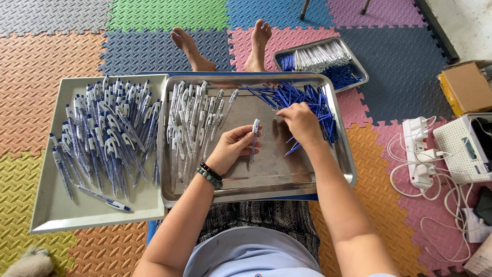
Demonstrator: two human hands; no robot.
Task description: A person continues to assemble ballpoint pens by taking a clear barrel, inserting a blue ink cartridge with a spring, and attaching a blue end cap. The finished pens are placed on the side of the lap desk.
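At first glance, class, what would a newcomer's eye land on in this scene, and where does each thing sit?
The dense heap of blue-and-white pens filling the pale tray at the left draws the eye first. In the steel tray at the centre, the left hand holds a single pen barrel, while the right hand reaches into a pile of blue refills. All of it rests over brightly coloured foam floor mats.

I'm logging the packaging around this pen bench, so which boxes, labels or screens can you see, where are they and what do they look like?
Cardboard box: far right on the floor mat, brown, rectangular, with a yellow side.
White box: right edge, beside the power strip, rectangular with a dotted top and a small blue-green patch.
Dark flat thing: lower right edge, maybe a screen; cannot tell.
No signs show.
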